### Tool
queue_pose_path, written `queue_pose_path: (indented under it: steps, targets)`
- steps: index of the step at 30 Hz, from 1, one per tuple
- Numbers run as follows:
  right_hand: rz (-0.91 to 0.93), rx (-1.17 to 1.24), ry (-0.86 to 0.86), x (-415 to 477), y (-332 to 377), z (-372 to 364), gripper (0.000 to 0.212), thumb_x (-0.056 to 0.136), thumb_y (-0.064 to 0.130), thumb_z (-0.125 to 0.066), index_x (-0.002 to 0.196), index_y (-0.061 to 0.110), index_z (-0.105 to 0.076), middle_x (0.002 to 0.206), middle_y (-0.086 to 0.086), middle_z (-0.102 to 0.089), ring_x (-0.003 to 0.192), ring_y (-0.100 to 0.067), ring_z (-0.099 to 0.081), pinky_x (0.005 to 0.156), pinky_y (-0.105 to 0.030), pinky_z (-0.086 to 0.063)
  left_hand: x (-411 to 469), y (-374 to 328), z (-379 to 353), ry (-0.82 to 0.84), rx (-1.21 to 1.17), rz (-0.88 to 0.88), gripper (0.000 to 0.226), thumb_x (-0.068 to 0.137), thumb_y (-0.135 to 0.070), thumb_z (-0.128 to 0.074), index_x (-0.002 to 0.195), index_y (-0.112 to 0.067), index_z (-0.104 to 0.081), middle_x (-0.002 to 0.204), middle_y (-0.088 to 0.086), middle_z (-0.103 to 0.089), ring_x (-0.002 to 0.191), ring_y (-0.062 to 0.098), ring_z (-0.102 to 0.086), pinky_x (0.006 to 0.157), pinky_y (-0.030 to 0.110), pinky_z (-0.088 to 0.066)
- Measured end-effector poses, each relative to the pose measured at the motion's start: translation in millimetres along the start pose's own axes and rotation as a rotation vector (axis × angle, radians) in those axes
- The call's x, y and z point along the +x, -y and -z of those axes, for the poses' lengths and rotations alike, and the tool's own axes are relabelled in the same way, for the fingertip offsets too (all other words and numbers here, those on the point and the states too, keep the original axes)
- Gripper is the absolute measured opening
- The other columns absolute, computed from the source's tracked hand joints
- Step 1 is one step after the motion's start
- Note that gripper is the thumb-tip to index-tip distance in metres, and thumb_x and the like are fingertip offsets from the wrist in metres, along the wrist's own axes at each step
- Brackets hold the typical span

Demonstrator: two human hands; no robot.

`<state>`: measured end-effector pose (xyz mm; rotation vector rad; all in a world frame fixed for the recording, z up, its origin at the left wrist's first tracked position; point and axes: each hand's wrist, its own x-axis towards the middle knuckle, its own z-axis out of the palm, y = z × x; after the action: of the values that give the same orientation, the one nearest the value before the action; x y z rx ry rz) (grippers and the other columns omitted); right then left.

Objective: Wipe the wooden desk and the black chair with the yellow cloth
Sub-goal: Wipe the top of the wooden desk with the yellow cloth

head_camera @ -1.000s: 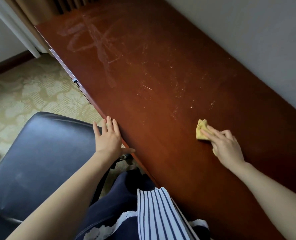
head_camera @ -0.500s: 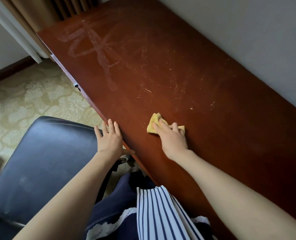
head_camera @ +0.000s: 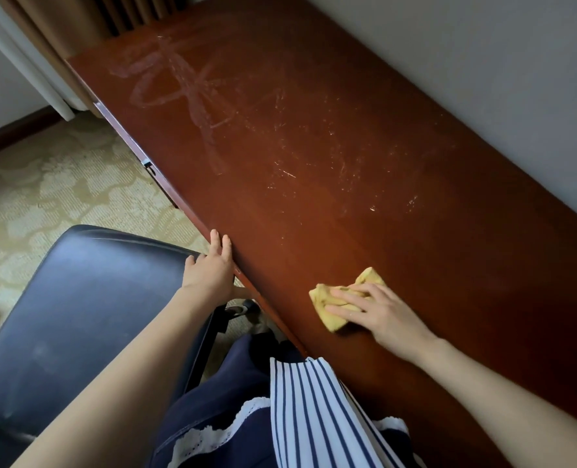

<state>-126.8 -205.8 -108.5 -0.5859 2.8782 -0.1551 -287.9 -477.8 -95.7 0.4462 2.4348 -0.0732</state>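
I count one yellow cloth [head_camera: 321, 296], bunched on the near stretch of the single tabletop [head_camera: 364, 153]. The right hand [head_camera: 385, 314] lies flat on it with straight, spread fingers, I judge to press it down for wiping. The left hand [head_camera: 211, 270], fingers straight and empty, rests on the tabletop's front edge, probably as a brace. One black chair [head_camera: 87, 298] stands just beside that edge.
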Motion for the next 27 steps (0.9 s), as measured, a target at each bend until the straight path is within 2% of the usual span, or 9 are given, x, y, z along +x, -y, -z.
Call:
queue_pose_path:
  steps: [2, 3, 6, 8, 13, 15, 18, 23, 27]
  targets:
    - [-0.13, 0.013, 0.04, 11, -15, 7, 0.077, 0.07, -0.013, -0.063, 0.134, 0.029, -0.052, 0.14, 0.003, -0.051, 0.112, -0.027, -0.052, 0.093, -0.046, -0.049, -1, 1, 0, 0.022, -0.023, -0.012, 0.13, 0.066, -0.076, -0.062, 0.15, -0.01, 0.012, 0.158, 0.011, 0.019, 0.135, 0.027, -0.039, 0.108, 0.043, -0.031]
    - [-0.193, 0.04, 0.062, 21, -19, 12, 0.082, 0.069, -0.015, -0.065, 0.137, 0.029, -0.049, 0.142, 0.003, -0.048, 0.114, -0.027, -0.051, 0.094, -0.048, -0.048, -1, 2, 0, 0.028, -0.029, -0.011, 0.13, 0.067, -0.076, -0.061, 0.15, -0.01, 0.013, 0.158, 0.01, 0.02, 0.134, 0.026, -0.04, 0.108, 0.043, -0.032]
    - [-0.333, 0.092, 0.09, 61, -23, 28, 0.079, 0.086, -0.012, -0.048, 0.147, 0.033, -0.028, 0.155, 0.006, -0.027, 0.13, -0.025, -0.033, 0.109, -0.048, -0.031, -1, 2, 3, 0.026, -0.029, 0.003, 0.129, 0.068, -0.076, -0.061, 0.15, -0.01, 0.013, 0.158, 0.011, 0.02, 0.132, 0.024, -0.042, 0.108, 0.042, -0.031]
    - [-0.456, 0.129, 0.143, 91, -20, 39, 0.074, 0.091, -0.007, -0.039, 0.15, 0.032, -0.019, 0.158, 0.007, -0.014, 0.135, -0.023, -0.021, 0.111, -0.045, -0.022, -2, 0, 4, 0.019, -0.029, 0.007, 0.128, 0.069, -0.075, -0.061, 0.15, -0.009, 0.013, 0.158, 0.012, 0.02, 0.131, 0.024, -0.044, 0.109, 0.043, -0.031]
    - [-0.613, 0.184, 0.256, 148, 7, 48, 0.073, 0.092, -0.001, -0.038, 0.151, 0.029, -0.006, 0.16, 0.005, 0.004, 0.141, -0.029, -0.009, 0.113, -0.046, -0.021, -3, 0, 1, 0.008, -0.067, 0.014, 0.128, 0.069, -0.076, -0.06, 0.15, -0.012, 0.014, 0.157, 0.009, 0.022, 0.129, 0.027, -0.046, 0.107, 0.041, -0.034]
    - [-0.586, 0.189, 0.29, 154, 22, 47, 0.077, 0.091, -0.003, -0.037, 0.152, 0.029, -0.001, 0.159, 0.004, 0.009, 0.144, -0.031, 0.0, 0.116, -0.049, -0.014, -4, 0, 1, 0.004, -0.089, 0.02, 0.127, 0.069, -0.076, -0.06, 0.15, -0.012, 0.014, 0.157, 0.009, 0.022, 0.13, 0.028, -0.044, 0.108, 0.042, -0.033]
    - [-0.443, 0.154, 0.277, 148, 39, 39, 0.078, 0.091, -0.002, -0.037, 0.152, 0.028, 0.002, 0.159, 0.003, 0.011, 0.145, -0.03, 0.007, 0.117, -0.048, -0.002, -6, -1, 1, 0.001, -0.076, 0.028, 0.127, 0.069, -0.076, -0.06, 0.15, -0.012, 0.014, 0.157, 0.01, 0.022, 0.129, 0.03, -0.044, 0.108, 0.043, -0.032]
    - [-0.232, 0.183, 0.241, 112, 54, 26, 0.067, 0.095, 0.024, -0.043, 0.152, 0.031, -0.008, 0.16, 0.007, 0.005, 0.146, -0.022, 0.009, 0.117, -0.042, 0.007, -7, 2, 3, 0.03, -0.033, 0.024, 0.128, 0.068, -0.078, -0.057, 0.15, -0.011, 0.014, 0.157, 0.01, 0.021, 0.13, 0.029, -0.043, 0.106, 0.043, -0.035]
    - [-0.145, 0.215, 0.195, 71, 55, 15, 0.055, 0.096, 0.043, -0.042, 0.148, 0.036, -0.024, 0.158, 0.012, -0.01, 0.146, -0.018, -0.001, 0.118, -0.039, 0.004, -7, -3, 11, 0.051, -0.033, 0.067, 0.118, 0.073, -0.081, -0.046, 0.152, -0.01, 0.007, 0.159, 0.011, 0.014, 0.142, 0.033, -0.023, 0.113, 0.05, -0.02]
